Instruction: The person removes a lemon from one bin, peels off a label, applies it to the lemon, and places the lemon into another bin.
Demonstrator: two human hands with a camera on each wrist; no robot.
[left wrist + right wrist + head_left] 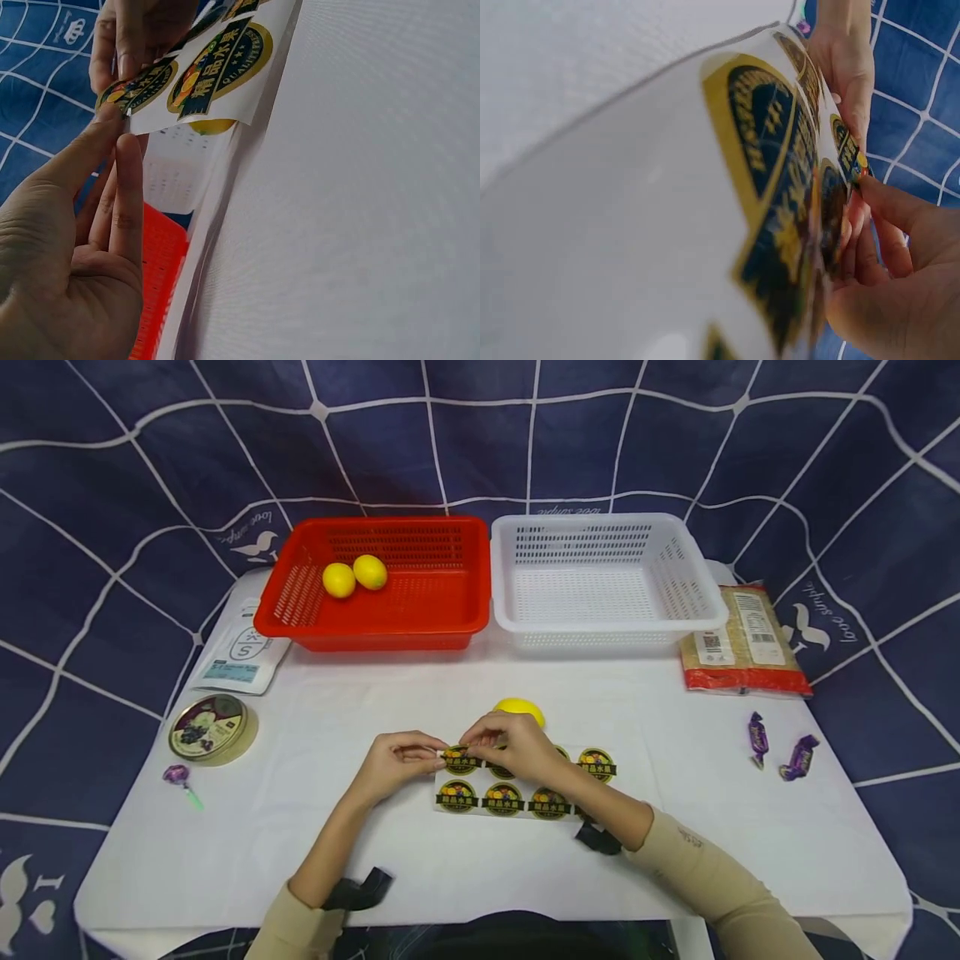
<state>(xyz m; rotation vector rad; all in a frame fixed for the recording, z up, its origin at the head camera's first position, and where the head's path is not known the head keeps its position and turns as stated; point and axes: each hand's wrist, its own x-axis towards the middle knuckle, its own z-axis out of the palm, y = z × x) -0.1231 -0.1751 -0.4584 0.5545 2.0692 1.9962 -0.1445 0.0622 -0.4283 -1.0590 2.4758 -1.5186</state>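
A white sheet of round black-and-gold fruit stickers [503, 799] is held slightly raised above the table, its printed side up. At its far left corner my left hand [395, 767] pinches the edge by a corner sticker [142, 88], thumb on top. My right hand [519, 745] reaches across the sheet and pinches it beside that same sticker, close to the left fingertips. Whether the sticker's edge is lifted off the backing I cannot tell. Just beyond the right hand lies a lemon [521, 708], partly hidden by it.
A red basket [390, 631] with two lemons [355, 577] stands at the back, beside a white basket [611, 622]. On the left are a white pouch [243, 652], a round tin [213, 729] and a lollipop [182, 783]. A grain bag [742, 639] and purple-wrapped candies [758, 741] lie right.
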